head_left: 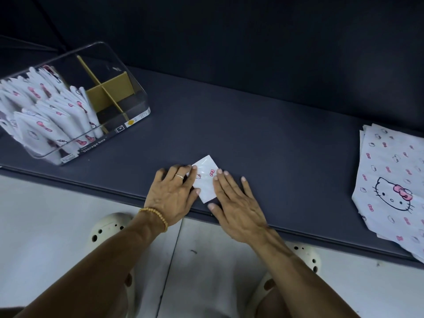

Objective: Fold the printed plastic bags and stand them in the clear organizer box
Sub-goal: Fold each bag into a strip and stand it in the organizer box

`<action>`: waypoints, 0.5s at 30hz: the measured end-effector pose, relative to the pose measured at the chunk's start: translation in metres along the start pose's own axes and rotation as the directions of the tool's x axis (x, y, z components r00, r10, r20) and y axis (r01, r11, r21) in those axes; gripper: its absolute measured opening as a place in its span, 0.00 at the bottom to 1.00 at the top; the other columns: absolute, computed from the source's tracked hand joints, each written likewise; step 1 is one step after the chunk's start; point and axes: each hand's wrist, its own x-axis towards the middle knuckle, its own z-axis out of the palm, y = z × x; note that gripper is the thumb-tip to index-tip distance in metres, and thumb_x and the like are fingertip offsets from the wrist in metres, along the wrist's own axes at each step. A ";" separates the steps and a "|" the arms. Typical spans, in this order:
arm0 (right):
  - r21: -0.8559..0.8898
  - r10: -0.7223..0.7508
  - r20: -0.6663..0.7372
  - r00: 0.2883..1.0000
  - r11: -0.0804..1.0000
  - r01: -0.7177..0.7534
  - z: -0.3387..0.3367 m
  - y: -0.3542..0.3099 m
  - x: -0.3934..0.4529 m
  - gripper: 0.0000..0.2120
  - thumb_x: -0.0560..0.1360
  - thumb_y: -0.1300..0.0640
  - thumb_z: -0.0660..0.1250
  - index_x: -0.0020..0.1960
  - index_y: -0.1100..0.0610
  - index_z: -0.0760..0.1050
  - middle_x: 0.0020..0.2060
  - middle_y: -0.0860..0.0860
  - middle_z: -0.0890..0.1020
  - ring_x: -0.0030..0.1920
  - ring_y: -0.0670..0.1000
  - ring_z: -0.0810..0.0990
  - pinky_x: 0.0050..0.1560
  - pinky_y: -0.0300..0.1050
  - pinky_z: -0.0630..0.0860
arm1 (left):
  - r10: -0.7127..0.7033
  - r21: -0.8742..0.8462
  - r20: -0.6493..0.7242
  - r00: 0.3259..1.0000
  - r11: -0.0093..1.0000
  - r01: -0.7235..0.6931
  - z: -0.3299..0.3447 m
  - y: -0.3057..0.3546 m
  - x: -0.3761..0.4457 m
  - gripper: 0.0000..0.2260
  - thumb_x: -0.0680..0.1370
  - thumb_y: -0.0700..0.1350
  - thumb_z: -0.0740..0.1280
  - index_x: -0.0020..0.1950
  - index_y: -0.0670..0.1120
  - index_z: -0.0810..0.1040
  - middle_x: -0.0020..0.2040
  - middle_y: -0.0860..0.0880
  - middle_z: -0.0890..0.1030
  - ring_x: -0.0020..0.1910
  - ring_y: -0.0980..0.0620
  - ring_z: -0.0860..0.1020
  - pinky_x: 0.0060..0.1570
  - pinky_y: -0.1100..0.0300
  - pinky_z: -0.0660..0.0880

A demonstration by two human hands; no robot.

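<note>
So a small folded printed plastic bag (205,177) is lying flat right at the near edge of the dark bench (263,143), about midway along it. It's pressed down from both sides: the left hand (171,195) and the right hand (236,203) are laid flat on it, fingers straight, nothing actually pinched or gripped. The clear organizer box (128,92) is parked by the far-left corner, half filled with folded bags (52,113) stood upright beside a tan divider (107,92). A stack of unfolded printed bags (390,180) is spread at the right edge.
</note>
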 end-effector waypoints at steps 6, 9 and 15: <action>0.145 0.224 -0.155 0.962 0.969 -0.202 -0.017 0.011 -0.009 0.23 0.81 0.47 0.56 0.71 0.58 0.72 0.73 0.51 0.70 0.73 0.54 0.67 0.68 0.55 0.67 | 0.002 0.023 -0.051 0.999 1.000 -0.001 -0.003 0.004 -0.002 0.28 0.77 0.59 0.53 0.60 0.40 0.80 0.49 0.45 0.78 0.47 0.44 0.76 0.48 0.49 0.72; 0.441 0.477 -0.130 0.869 0.813 -0.380 -0.027 0.002 0.005 0.16 0.77 0.51 0.67 0.63 0.58 0.77 0.60 0.52 0.78 0.59 0.56 0.76 0.56 0.51 0.74 | -0.024 0.025 -0.060 0.998 0.999 0.026 -0.006 0.008 -0.002 0.28 0.76 0.61 0.54 0.57 0.40 0.81 0.45 0.45 0.78 0.45 0.44 0.76 0.45 0.50 0.72; 0.619 0.579 0.251 0.775 0.520 -0.589 -0.046 -0.002 0.038 0.11 0.72 0.53 0.72 0.51 0.54 0.76 0.50 0.51 0.79 0.50 0.52 0.79 0.51 0.50 0.79 | -0.066 -0.002 -0.076 0.995 0.998 0.066 -0.006 0.011 -0.004 0.24 0.74 0.61 0.67 0.54 0.40 0.82 0.43 0.45 0.78 0.42 0.43 0.76 0.41 0.49 0.72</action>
